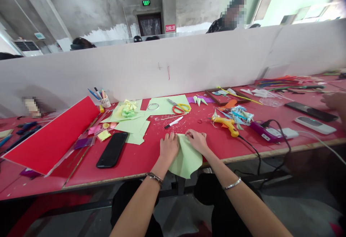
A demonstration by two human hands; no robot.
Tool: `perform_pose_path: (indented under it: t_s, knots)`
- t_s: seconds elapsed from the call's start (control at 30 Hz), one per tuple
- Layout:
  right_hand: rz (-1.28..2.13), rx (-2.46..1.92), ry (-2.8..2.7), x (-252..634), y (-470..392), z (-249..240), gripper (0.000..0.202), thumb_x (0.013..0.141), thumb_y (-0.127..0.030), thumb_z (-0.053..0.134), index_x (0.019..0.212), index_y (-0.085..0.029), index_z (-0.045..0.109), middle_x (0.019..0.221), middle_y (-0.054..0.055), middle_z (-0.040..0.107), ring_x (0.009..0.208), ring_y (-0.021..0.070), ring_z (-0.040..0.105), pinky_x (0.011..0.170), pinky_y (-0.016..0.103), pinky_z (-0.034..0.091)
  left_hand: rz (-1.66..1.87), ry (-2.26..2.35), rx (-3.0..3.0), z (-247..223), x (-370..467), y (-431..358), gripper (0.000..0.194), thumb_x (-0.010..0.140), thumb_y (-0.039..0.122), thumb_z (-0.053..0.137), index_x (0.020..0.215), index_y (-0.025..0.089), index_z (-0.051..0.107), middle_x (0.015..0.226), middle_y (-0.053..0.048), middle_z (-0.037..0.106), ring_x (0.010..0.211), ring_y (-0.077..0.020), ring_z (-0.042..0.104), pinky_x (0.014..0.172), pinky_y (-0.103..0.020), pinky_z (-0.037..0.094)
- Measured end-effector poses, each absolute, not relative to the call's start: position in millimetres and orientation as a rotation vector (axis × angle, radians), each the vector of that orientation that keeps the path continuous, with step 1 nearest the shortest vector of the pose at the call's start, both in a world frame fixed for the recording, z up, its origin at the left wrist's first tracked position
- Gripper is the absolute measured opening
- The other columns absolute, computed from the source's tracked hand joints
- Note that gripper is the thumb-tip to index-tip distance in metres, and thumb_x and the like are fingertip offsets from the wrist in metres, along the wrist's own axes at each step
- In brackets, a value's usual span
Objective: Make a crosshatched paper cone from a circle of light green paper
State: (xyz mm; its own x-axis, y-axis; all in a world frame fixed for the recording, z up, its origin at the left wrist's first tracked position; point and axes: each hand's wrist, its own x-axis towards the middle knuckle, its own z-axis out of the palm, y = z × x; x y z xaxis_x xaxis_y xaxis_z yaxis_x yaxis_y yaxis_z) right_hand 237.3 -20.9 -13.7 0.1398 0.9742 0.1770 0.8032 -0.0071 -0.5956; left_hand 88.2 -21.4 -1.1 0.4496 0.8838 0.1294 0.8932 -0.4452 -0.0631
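A sheet of light green paper (186, 161) hangs partly over the table's front edge, its lower part curved. My left hand (169, 146) grips its upper left side with curled fingers. At the upper right side, my right hand (197, 140) has its fingers bent and pressed on the same paper. Just beyond my hands lies a white pen with a black tip (173, 122). Scissors with yellow and red handles (180, 108) rest farther back on more green paper (159, 101). Small folded green paper pieces (199, 101) sit on a purple sheet.
To the left are a black phone (112, 150), a large red board (54, 136) and a pen cup (105, 101). A yellow glue gun (226, 124) with its cord and a purple power box (267, 131) lie right. A white partition (129, 71) stands behind; another person's hand (333, 101) shows far right.
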Motion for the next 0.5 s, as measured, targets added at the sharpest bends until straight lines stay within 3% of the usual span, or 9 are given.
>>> perform_pose_path:
  t_s: [0.5]
  knots:
    - [0.337,-1.831,-1.653,232.5,-27.9,-20.4,0.020,0.079,-0.020,0.039,0.082,-0.021,0.059,0.076,0.003,0.067,0.077,0.0188,0.058,0.079,0.035,0.020,-0.054,-1.544,-2.586,1.7,89.5,-20.0,0.038,0.087,0.017,0.030,0.124,0.017,0.039,0.116,-0.013,0.047,0.102,-0.0245,0.041,0.073,-0.036,0.043]
